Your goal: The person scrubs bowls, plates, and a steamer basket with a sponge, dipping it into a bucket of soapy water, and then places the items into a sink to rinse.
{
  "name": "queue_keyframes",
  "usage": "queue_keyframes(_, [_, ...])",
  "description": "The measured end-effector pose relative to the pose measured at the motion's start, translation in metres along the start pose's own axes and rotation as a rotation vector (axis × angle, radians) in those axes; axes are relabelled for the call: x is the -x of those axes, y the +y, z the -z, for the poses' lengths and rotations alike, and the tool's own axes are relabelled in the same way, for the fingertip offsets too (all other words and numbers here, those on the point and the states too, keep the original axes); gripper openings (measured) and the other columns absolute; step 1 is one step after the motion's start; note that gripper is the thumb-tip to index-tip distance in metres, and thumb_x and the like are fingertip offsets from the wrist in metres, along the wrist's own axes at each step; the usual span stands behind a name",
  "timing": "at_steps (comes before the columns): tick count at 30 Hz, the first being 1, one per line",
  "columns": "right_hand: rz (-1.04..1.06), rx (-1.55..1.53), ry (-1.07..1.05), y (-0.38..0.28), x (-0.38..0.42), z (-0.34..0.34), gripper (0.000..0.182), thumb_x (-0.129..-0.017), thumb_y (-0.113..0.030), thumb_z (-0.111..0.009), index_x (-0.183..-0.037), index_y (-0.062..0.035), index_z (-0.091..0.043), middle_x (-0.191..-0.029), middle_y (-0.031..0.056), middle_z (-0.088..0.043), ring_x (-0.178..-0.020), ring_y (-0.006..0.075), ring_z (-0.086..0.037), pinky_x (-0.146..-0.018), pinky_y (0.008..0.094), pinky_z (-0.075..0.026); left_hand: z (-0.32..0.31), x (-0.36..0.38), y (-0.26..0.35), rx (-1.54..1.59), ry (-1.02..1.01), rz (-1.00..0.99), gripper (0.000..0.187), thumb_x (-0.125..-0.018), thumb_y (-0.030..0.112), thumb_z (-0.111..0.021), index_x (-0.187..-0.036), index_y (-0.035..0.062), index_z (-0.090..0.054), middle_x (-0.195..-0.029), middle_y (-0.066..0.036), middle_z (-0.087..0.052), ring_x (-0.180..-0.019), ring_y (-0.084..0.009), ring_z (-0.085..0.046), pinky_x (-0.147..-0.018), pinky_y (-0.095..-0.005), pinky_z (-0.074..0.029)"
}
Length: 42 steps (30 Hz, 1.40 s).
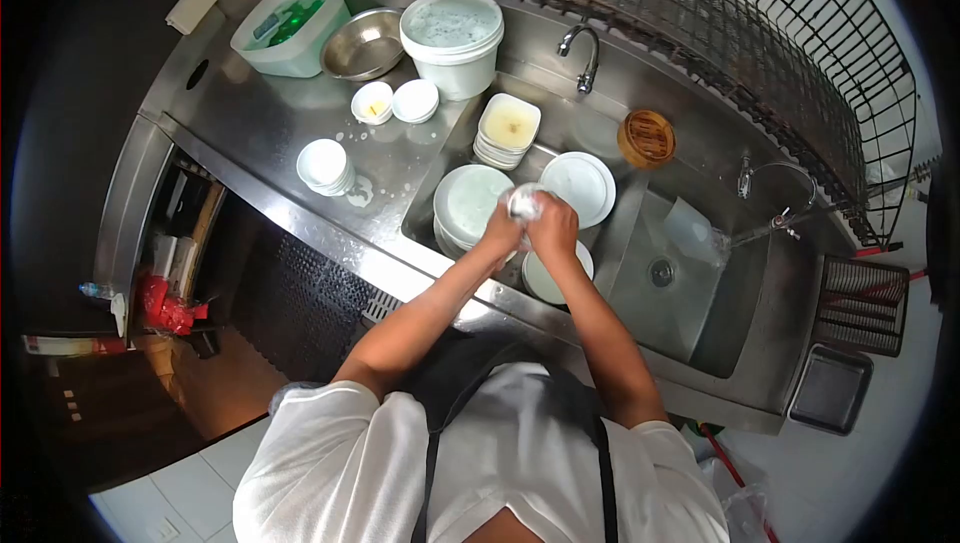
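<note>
My left hand (502, 233) and right hand (554, 223) clasp a small white dish (523, 205) over the left sink (588, 133), near stacked plates (575, 186).

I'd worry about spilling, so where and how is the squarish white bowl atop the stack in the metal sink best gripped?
Probably from above, taking the bowl by opposite rims: its top is uncovered, similar bowls are stacked beneath, and a level hold should steady the yellowish contents.

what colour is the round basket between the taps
The basket is orange-brown, with dark gaps between its slats, seen in the head view.
</note>
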State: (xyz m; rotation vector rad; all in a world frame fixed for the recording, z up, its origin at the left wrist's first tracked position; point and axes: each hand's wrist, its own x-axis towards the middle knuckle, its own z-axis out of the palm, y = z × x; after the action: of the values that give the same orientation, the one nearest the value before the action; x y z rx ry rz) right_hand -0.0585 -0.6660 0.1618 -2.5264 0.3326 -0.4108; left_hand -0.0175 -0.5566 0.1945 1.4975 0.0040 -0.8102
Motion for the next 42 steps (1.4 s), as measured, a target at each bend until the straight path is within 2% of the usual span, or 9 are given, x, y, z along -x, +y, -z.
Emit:
queue_keyframes(6, [0.257,0.342,-0.128,-0.063,-0.035,0.011,0.025,-0.066,-0.002,-0.070,-0.090,-0.0029,-0.065,-0.090,0.0143,-0.065,-0.093,0.0357,-0.064,-0.077,0.0447,-0.052,0.078,-0.006,0.020,0.140,-0.133,0.032,0.056,-0.088,-0.006,-0.035,-0.141,0.0124,-0.040,-0.129,-0.015,-0.053,-0.108,-0.0297,-0.062,-0.074,-0.0499,-0.064])
queue_keyframes(10, [0.133,-0.009,0.044,-0.100,-0.053,-0.022,0.024,-0.070,-0.002,-0.063,-0.093,-0.0049,-0.068,-0.099,0.0128,-0.066,-0.094,0.0306,-0.065,-0.078,0.0413,-0.053,0.113,-0.025,0.045,0.175,-0.265,0.025,0.054,-0.091,-0.005,-0.035,-0.142,0.0117,-0.038,-0.132,-0.016,-0.052,-0.111,-0.0319,-0.062,-0.070,-0.0470,-0.065])
queue_keyframes(14, [0.549,0.462,-0.289,-0.108,-0.069,-0.012,0.022,-0.070,-0.004,-0.064,-0.091,-0.0052,-0.070,-0.098,0.0142,-0.066,-0.092,0.0319,-0.062,-0.078,0.0422,-0.053,0.158,-0.028,0.042,0.115,-0.305,0.056,0.053,-0.092,-0.001,-0.039,-0.144,0.0121,-0.036,-0.132,-0.015,-0.053,-0.115,-0.0285,-0.060,-0.070,-0.0432,-0.064])
queue_keyframes(21, [0.035,-0.046,0.002,-0.133,-0.082,-0.058,0.018,-0.064,-0.008,-0.069,-0.082,-0.0060,-0.070,-0.086,0.0143,-0.065,-0.090,0.0323,-0.061,-0.074,0.0424,-0.053,0.175,-0.042,0.070,0.153,-0.314,-0.103,0.049,-0.093,0.006,-0.042,-0.141,0.0103,-0.043,-0.129,-0.010,-0.057,-0.116,-0.0236,-0.059,-0.079,-0.0424,-0.059])
queue_keyframes(26, [0.658,0.617,-0.217,-0.158,-0.104,-0.006,0.013,-0.071,-0.008,-0.062,-0.082,-0.0040,-0.069,-0.086,0.0115,-0.064,-0.090,0.0260,-0.060,-0.073,0.0369,-0.052,0.183,-0.057,0.048,0.139,-0.181,-0.167,0.052,-0.086,-0.006,-0.036,-0.134,0.0050,-0.052,-0.127,-0.015,-0.059,-0.116,-0.0241,-0.059,-0.095,-0.0349,-0.051])
queue_keyframes(31, [0.198,0.310,-0.135,-0.162,-0.099,-0.041,0.026,-0.067,-0.008,-0.068,-0.093,-0.0054,-0.071,-0.094,0.0166,-0.067,-0.091,0.0346,-0.063,-0.081,0.0424,-0.051,0.161,-0.074,0.045,0.108,0.078,-0.399,0.047,-0.091,-0.001,-0.037,-0.135,0.0045,-0.052,-0.124,-0.014,-0.062,-0.112,-0.0245,-0.060,-0.094,-0.0324,-0.048])
queue_keyframes(34, [-0.094,0.142,-0.365,-0.177,-0.103,-0.036,0.034,-0.071,-0.006,-0.070,-0.105,-0.0106,-0.072,-0.105,0.0159,-0.069,-0.098,0.0336,-0.064,-0.084,0.0421,-0.052,0.163,-0.080,0.045,0.338,0.178,-0.134,0.043,-0.092,0.000,-0.038,-0.133,-0.0004,-0.051,-0.124,-0.015,-0.061,-0.114,-0.0229,-0.058,-0.092,-0.0336,-0.048])
queue_keyframes(38, [0.387,0.180,0.024,-0.176,-0.081,-0.011,0.037,-0.069,-0.002,-0.068,-0.105,-0.0109,-0.071,-0.111,0.0121,-0.067,-0.105,0.0322,-0.060,-0.085,0.0420,-0.052,0.199,-0.089,0.041,0.256,0.134,-0.046,0.035,-0.092,0.003,-0.046,-0.125,-0.0050,-0.056,-0.112,-0.016,-0.066,-0.099,-0.0233,-0.066,-0.085,-0.0342,-0.053])
queue_keyframes(42, [0.455,0.023,0.283,-0.183,-0.092,-0.014,0.041,-0.072,0.001,-0.066,-0.112,-0.0094,-0.069,-0.112,0.0123,-0.067,-0.102,0.0312,-0.062,-0.090,0.0403,-0.051,0.195,-0.056,0.077,0.006,-0.134,-0.038,0.033,-0.091,0.003,-0.050,-0.121,-0.0047,-0.060,-0.106,-0.013,-0.069,-0.087,-0.0204,-0.068,-0.079,-0.0341,-0.055])
